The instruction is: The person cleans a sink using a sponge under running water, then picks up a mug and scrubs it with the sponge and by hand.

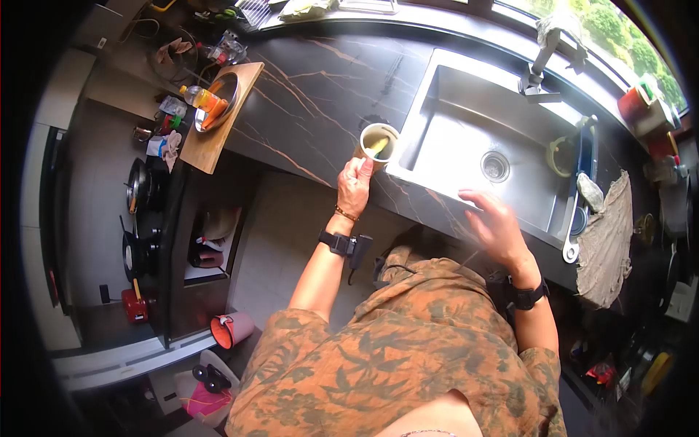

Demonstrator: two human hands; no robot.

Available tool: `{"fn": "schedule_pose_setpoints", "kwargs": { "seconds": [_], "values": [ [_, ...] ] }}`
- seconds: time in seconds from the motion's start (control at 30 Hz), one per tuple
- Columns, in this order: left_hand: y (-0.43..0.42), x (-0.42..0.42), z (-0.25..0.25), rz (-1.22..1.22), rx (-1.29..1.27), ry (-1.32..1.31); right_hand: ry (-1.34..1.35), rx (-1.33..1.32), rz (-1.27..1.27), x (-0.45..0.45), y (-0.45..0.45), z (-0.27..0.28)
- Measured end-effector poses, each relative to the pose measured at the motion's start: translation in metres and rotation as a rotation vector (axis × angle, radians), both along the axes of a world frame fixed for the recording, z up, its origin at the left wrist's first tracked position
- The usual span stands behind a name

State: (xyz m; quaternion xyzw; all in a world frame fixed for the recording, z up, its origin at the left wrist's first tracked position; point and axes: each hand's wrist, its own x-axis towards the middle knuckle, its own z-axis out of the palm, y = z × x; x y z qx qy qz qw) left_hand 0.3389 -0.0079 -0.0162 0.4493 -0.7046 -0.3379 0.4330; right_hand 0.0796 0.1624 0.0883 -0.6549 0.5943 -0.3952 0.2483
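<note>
My left hand [354,188] is closed on the near side of a pale round cup [370,137] over the dark countertop, just left of the sink. Inside the cup lies a yellow-green piece [378,147], too small to name. My right hand [495,224] hovers at the front edge of the stainless steel sink [466,138], its fingers loosely apart and a little blurred. Nothing shows in it.
A wooden board [196,153] at the left carries a metal pan [231,89] with an orange-filled bottle [204,99]. The faucet [537,73] stands behind the sink. A grey cloth [606,240] hangs at the right. A red bucket [231,331] sits on the floor.
</note>
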Motion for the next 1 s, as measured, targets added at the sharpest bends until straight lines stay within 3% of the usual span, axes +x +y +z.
{"fn": "schedule_pose_setpoints", "kwargs": {
  "seconds": [0.1, 0.17, 0.27, 0.37, 0.5, 0.63, 0.67, 0.77, 0.83, 0.9, 0.93, 1.0],
  "values": [
    [0.031, -0.035, 0.033, -0.119, -0.005, 0.066, 0.089, -0.086, 0.071, -0.001, -0.010, 0.020],
    [0.048, -0.059, 0.062, -0.247, -0.108, -0.049, 0.151, -0.171, 0.137, -0.005, -0.023, 0.015],
    [0.062, -0.092, 0.074, -0.371, -0.131, 0.028, 0.233, -0.282, 0.167, -0.019, -0.046, 0.011],
    [0.059, -0.109, 0.072, -0.477, -0.227, 0.034, 0.222, 0.055, 0.346, -0.040, -0.050, 0.013],
    [0.063, -0.126, 0.081, -0.618, -0.273, 0.098, 0.117, 0.318, 0.240, -0.052, -0.043, 0.031],
    [0.058, -0.149, 0.077, -0.681, -0.341, 0.024, -0.243, 0.618, 0.292, -0.067, -0.043, 0.036],
    [0.055, -0.153, 0.076, -0.703, -0.364, -0.006, -0.040, 0.639, 0.302, -0.071, -0.047, 0.036],
    [0.048, -0.164, 0.074, -0.770, -0.376, -0.070, 0.460, 0.397, 0.332, -0.087, -0.060, -0.061],
    [0.042, -0.171, 0.073, -0.695, -0.310, -0.083, 0.554, 0.227, 0.279, -0.089, -0.073, -0.068],
    [0.044, -0.171, 0.069, -0.602, -0.239, -0.143, 0.390, 0.227, 0.125, -0.083, -0.067, -0.050],
    [0.045, -0.175, 0.068, -0.590, -0.210, -0.095, 0.264, 0.090, 0.017, -0.080, -0.064, -0.054],
    [0.047, -0.178, 0.069, -0.570, -0.208, -0.046, 0.132, 0.166, -0.115, -0.072, -0.053, -0.024]
  ]
}}
